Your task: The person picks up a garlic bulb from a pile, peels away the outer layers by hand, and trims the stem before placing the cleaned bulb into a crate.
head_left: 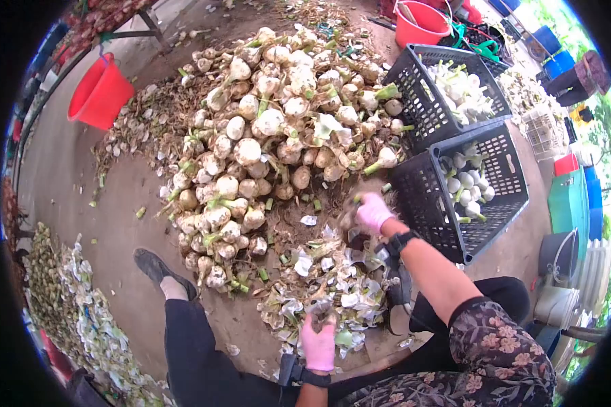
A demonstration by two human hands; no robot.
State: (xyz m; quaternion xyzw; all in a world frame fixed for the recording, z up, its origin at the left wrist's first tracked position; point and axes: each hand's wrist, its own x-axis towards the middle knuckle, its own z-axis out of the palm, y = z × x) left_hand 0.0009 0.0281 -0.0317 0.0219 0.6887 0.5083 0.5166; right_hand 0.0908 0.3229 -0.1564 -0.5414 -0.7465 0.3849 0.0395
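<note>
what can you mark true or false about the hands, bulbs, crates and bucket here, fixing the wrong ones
1. The left hand wears a pink glove. True.
2. Both black crates stand empty. False: both black crates hold pale bulbs.
3. The right hand is nearer the crates than the left hand is. True.
4. The large heap of bulbs sits inside a crate. False: the large heap lies on the ground.
5. Loose white peels lie near the left hand. True.
6. The bucket at upper left is green. False: that bucket is red.
</note>
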